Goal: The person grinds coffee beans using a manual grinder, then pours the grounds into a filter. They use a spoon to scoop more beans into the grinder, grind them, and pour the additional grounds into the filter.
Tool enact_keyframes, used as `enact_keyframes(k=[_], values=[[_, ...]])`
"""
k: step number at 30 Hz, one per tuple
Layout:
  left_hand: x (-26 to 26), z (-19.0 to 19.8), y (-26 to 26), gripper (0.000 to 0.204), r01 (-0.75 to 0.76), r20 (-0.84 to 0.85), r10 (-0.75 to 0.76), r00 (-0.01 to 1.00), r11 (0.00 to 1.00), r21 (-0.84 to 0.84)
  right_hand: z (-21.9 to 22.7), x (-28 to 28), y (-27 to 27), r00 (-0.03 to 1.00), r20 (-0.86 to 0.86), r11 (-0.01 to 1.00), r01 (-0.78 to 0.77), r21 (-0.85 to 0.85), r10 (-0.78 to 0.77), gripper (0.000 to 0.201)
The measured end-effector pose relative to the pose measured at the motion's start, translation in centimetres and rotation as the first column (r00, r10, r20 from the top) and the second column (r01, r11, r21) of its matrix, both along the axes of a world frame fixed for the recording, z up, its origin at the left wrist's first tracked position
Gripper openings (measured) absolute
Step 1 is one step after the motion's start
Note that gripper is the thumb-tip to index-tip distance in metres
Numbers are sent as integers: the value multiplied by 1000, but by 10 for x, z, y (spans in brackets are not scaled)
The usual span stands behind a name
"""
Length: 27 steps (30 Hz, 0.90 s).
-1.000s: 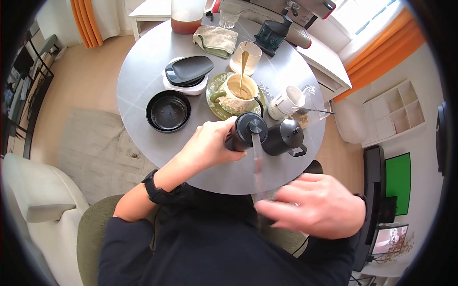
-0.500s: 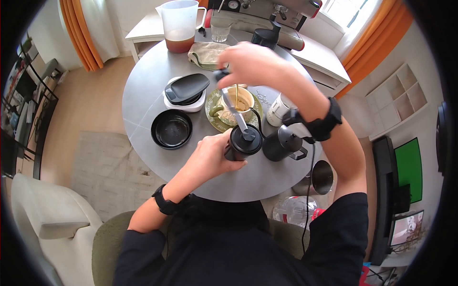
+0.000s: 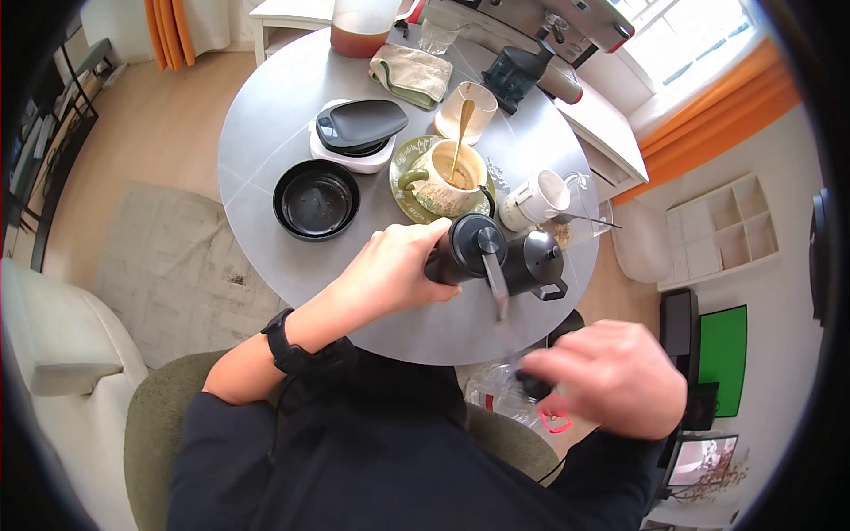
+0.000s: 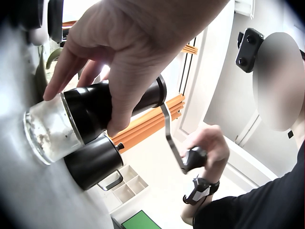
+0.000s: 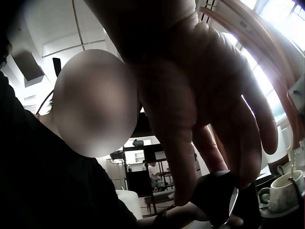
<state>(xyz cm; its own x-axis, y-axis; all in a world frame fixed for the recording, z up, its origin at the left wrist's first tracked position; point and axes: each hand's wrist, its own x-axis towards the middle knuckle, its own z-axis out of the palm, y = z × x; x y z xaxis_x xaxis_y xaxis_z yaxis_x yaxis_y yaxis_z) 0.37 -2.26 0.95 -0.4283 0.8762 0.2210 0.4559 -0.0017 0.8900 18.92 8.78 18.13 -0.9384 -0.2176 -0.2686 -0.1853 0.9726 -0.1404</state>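
Note:
My left hand (image 3: 400,265) grips the black body of a manual coffee grinder (image 3: 456,257), tilted slightly over the table. In the left wrist view its clear jar (image 4: 50,131) forms the bottom end, with pale residue inside, right at the tabletop. A metal crank (image 4: 170,133) extends from the lid toward me. My right hand (image 3: 615,376), blurred, holds the black crank knob (image 4: 195,158) in its fingers, beyond the table's front edge. Close beside the grinder stands a black lidded pot (image 3: 538,265) with a handle. Behind it, a patterned cup (image 3: 429,188) with a gold spoon (image 3: 464,124) sits on a green saucer (image 3: 403,205).
On the left are a black round dish (image 3: 317,202) and a white scale (image 3: 381,161) carrying a grey scoop (image 3: 361,122). A cloth (image 3: 412,75) and pitcher (image 3: 359,40) stand at the back. White cups (image 3: 529,208) are on the right. A plastic bottle (image 3: 498,389) lies below the table edge.
My right hand swings the crank round: near me at first, then far over the cup, now back at the lower right. My left hand keeps its grip on the grinder.

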Motion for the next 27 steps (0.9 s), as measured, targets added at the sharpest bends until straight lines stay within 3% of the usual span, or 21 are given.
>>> enact_keyframes(k=[3,4,5,6,7,9,10,12,15,19,21,23,27], values=[[0,-2,2,43,13,13,-12,1000,997,-73,-17,-37,-44,967,-95,971,-239,-24,236,32],[0,-1,1,44,12,15,-11,1000,995,-96,-20,-58,-53,946,-121,953,-295,72,302,30],[1,7,-2,41,56,112,-52,992,998,-25,-21,-82,-55,933,-143,942,-319,105,332,29],[0,6,-2,42,28,9,-28,1000,999,29,-22,-106,-57,918,-165,930,-341,138,361,29],[-1,-2,0,42,21,-94,-13,995,996,86,-23,-129,-53,918,-189,936,-335,105,350,31],[-2,-19,7,43,51,-277,8,961,977,207,-27,-180,-43,980,-118,977,-138,162,158,37],[-1,-22,8,50,-54,-163,45,986,997,-54,-28,-195,-23,990,-129,991,-38,132,55,39],[-1,-11,8,48,-31,-138,20,990,997,-75,-36,-219,22,979,-182,986,110,123,-87,41],[1,-4,6,45,-40,-118,35,992,998,-47,-28,-193,76,944,-187,951,293,95,-272,42],[3,0,5,45,-49,-96,46,994,998,-29,-50,-115,148,891,-403,969,244,39,-209,40],[4,0,4,47,-44,-72,42,997,998,-35,-20,-67,119,880,-234,902,431,26,-414,38],[2,-1,2,52,-26,-49,24,999,999,-37,-8,-32,102,855,-75,855,517,38,-513,41],[0,3,1,44,-25,-65,17,998,993,-117,0,13,48,920,-8,919,392,42,-392,37]])
